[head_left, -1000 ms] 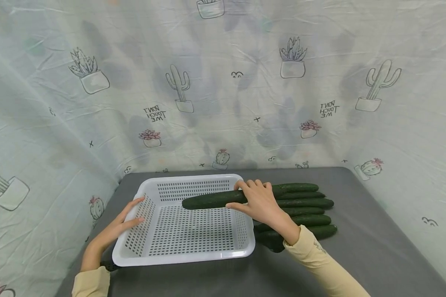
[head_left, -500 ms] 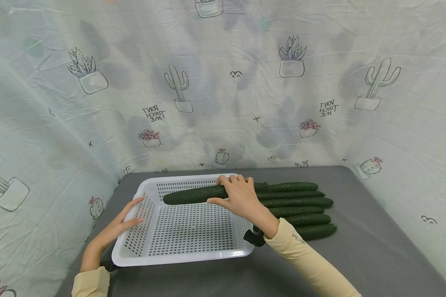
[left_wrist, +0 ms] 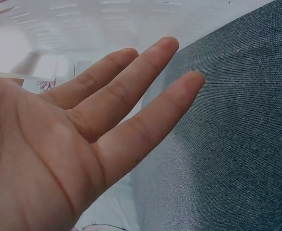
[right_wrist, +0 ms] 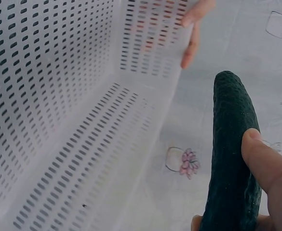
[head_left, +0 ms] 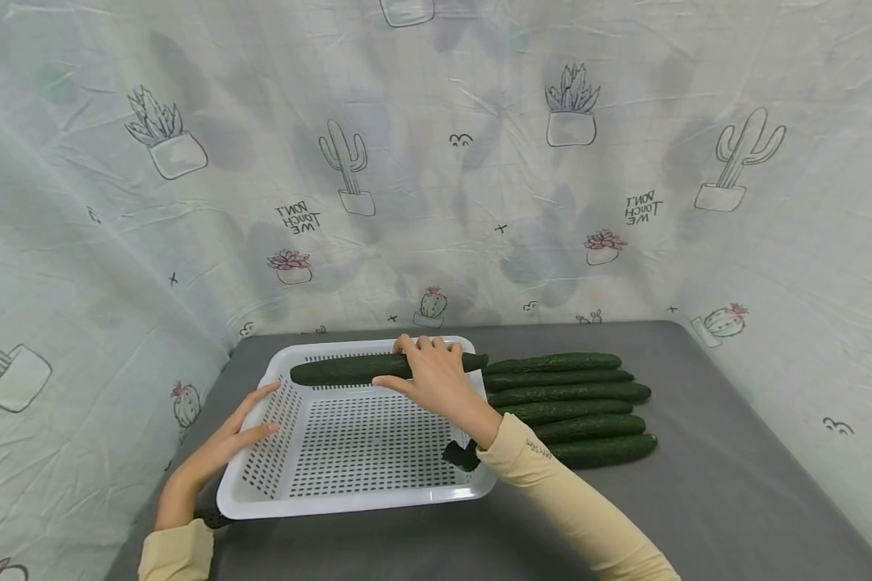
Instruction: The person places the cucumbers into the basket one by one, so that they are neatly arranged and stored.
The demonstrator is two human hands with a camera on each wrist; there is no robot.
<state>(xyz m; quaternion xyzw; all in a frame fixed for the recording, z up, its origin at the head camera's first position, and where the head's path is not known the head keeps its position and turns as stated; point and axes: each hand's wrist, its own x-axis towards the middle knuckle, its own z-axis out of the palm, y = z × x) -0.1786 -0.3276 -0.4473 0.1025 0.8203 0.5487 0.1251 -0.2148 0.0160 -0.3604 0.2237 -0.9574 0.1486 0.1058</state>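
Cucumber (head_left: 349,370) shifts left, now over far side of basket (head_left: 356,502), right hand (head_left: 439,383) clamped on it; carry seems nearly done, release not yet made. Left hand (head_left: 236,436) at basket's left rim, fingers straight, apart. Cucumber row (head_left: 581,393) between basket and worktop's (head_left: 712,468) right edge.

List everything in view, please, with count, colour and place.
Basket: one, white, on the table, left of centre.
Held cucumber: one, dark green, over the basket's far part (head view).
Other cucumbers: six visible, dark green, side by side, right of the basket.
Table: one, grey, under the basket.
Printed backdrop: count unclear, pale, behind the table and at both sides.
Wrist gear: two, black, one per wrist, partly hidden.
Sleeves: two, pale yellow, one per arm.
Left hand: one, bare, on the basket's left rim.
Right hand: one, bare, gripping the held cucumber.
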